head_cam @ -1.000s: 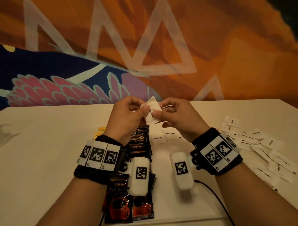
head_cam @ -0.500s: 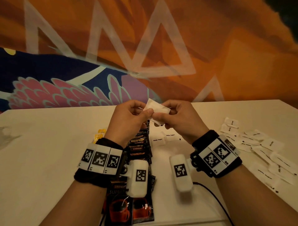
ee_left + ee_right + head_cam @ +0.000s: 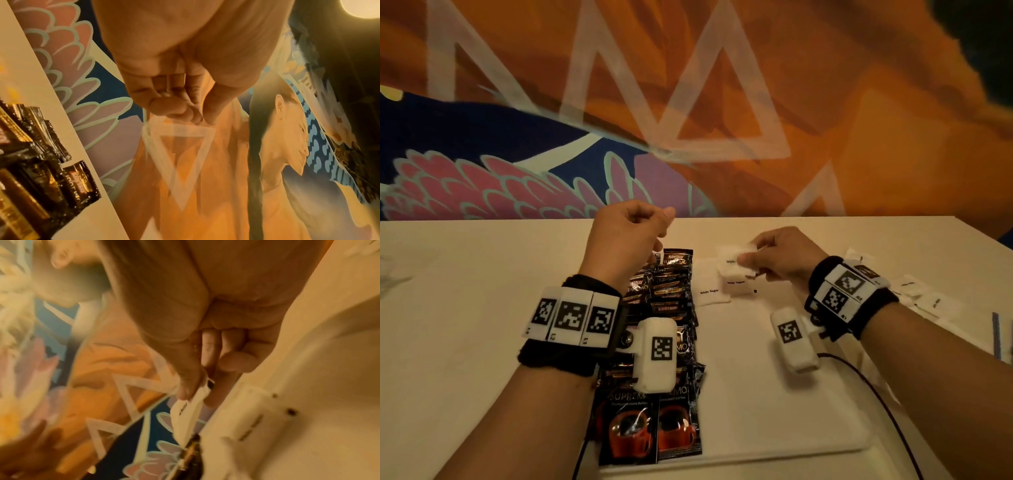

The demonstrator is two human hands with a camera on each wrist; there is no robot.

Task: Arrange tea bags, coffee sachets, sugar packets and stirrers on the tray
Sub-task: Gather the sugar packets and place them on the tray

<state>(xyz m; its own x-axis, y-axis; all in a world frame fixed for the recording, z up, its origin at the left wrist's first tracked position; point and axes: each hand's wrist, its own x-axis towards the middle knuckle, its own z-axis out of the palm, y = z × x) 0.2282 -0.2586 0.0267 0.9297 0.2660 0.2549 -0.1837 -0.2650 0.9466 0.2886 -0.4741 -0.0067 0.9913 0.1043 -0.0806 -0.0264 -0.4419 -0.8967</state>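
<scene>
My right hand (image 3: 748, 258) pinches a white sugar packet (image 3: 732, 257) between thumb and fingers, low over the two sugar packets (image 3: 710, 291) lying on the white tray (image 3: 756, 457). The right wrist view shows the same packet (image 3: 185, 415) hanging from my right hand (image 3: 197, 391). My left hand (image 3: 661, 222) is raised above the column of black coffee sachets (image 3: 669, 298), fingers curled and thumb against them, holding nothing. In the left wrist view my left hand (image 3: 193, 116) is empty, with the coffee sachets (image 3: 41, 178) below it.
Several loose sugar packets (image 3: 928, 301) lie on the table to the right of the tray. A thin blue strip (image 3: 996, 335) lies at the far right edge. A black cable (image 3: 873, 387) crosses the tray's right side. A painted wall stands right behind the table.
Both hands held the sugar packet together in the air. Now the left hand has let go and stayed up, while the right hand has carried the packet right and down towards the tray.
</scene>
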